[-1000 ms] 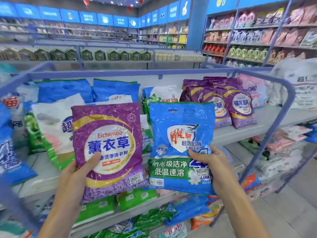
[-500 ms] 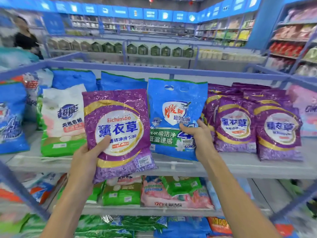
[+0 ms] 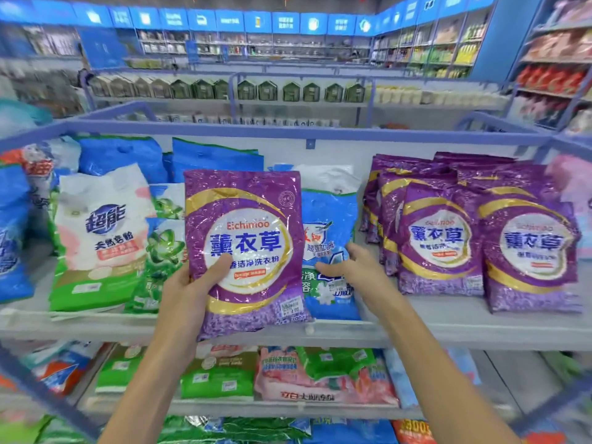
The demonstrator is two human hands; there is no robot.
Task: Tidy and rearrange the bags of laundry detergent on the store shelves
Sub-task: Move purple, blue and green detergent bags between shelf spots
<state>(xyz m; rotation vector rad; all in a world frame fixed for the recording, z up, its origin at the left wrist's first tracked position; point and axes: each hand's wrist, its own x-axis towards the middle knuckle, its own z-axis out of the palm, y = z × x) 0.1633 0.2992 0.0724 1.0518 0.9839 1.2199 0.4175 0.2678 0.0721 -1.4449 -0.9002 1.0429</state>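
My left hand [image 3: 189, 283] grips a purple lavender detergent bag [image 3: 246, 251] by its lower left edge, thumb on the front, and holds it upright in front of the top shelf [image 3: 448, 330]. Behind it a blue detergent bag [image 3: 331, 225] stands on the shelf, half hidden by the purple one. My right hand [image 3: 352, 267] is at that blue bag's lower front with fingers spread and loose; it does not clasp the bag. To the right stands a group of matching purple bags [image 3: 439, 241].
A white-and-green bag [image 3: 99, 232] and a green bag [image 3: 163, 251] lean at the left, with blue bags [image 3: 217, 158] behind. A blue rail [image 3: 288, 128] runs above the shelf. The lower shelf holds green [image 3: 217, 376] and pink bags [image 3: 298, 376].
The blue bag went from my right hand onto the shelf, and that hand opened. My left hand shifted the purple bag right, in front of the blue one.
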